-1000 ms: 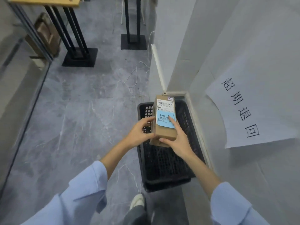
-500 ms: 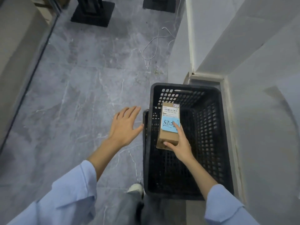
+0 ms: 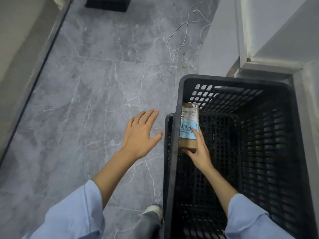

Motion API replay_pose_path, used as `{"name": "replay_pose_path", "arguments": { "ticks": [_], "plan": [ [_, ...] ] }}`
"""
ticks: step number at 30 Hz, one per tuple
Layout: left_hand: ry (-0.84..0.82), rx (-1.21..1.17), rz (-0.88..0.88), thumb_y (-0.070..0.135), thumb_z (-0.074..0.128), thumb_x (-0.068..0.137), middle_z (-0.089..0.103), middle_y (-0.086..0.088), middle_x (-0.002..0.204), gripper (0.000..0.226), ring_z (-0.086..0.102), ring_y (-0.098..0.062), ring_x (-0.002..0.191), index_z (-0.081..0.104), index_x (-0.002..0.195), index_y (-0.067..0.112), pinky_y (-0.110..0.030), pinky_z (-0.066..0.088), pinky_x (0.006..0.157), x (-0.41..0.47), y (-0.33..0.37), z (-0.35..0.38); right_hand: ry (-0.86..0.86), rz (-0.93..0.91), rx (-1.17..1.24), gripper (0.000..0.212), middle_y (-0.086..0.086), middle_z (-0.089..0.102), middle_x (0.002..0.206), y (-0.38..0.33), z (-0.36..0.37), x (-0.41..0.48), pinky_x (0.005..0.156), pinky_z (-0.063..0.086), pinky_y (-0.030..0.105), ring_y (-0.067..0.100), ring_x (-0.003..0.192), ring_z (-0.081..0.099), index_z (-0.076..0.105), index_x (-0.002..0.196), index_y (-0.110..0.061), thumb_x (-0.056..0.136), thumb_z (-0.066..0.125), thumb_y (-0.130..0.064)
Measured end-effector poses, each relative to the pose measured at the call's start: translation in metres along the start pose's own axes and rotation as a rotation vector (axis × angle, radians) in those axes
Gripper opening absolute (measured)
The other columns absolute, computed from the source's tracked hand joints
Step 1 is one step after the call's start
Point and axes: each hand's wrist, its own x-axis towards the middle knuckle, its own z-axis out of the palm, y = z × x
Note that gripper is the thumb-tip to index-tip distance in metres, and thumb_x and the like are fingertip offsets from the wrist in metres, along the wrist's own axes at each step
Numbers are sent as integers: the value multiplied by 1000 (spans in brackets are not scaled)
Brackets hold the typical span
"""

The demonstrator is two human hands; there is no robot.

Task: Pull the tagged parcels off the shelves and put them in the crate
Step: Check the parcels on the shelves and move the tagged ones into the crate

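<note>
While your right hand (image 3: 198,152) has its grip clamped on the tagged parcel (image 3: 187,125), low inside the crate (image 3: 233,80) by its left wall and seemingly short of the bottom, your left hand (image 3: 139,135) hangs outside, fingers spread: lower it, then release.

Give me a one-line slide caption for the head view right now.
Right hand holds a blue-tagged cardboard parcel inside the black crate; open left hand hovers over the grey floor.
</note>
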Motion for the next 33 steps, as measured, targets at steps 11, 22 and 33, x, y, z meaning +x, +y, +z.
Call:
{"name": "replay_pose_path", "arguments": {
  "ticks": [11, 22, 33],
  "plan": [
    [-4, -14, 0, 66, 18, 82, 20, 9, 161, 81, 15, -18, 147, 17, 155, 32, -35, 11, 117, 3, -2, 5, -134, 28, -121, 93, -5, 9, 162, 16, 2, 8, 114, 35, 36, 7, 141, 25, 24, 150, -27, 78, 79, -5],
    [9, -33, -42, 69, 13, 77, 17, 9, 161, 85, 15, -18, 147, 20, 154, 32, -37, 14, 117, -34, 29, -87, -178, 81, -393, 78, -2, 23, 160, -110, -71, -14, 113, 32, 44, 20, 146, 22, 10, 156, -29, 95, 59, -34],
    [268, -47, -193, 61, 36, 96, 11, 9, 163, 68, 14, -17, 148, 14, 155, 34, -37, 11, 117, -101, 55, -289, -103, -231, -719, 79, 3, 18, 162, -364, -148, -40, 113, 30, 46, 29, 145, 24, 11, 156, -29, 93, 42, -64]
  ]
}}
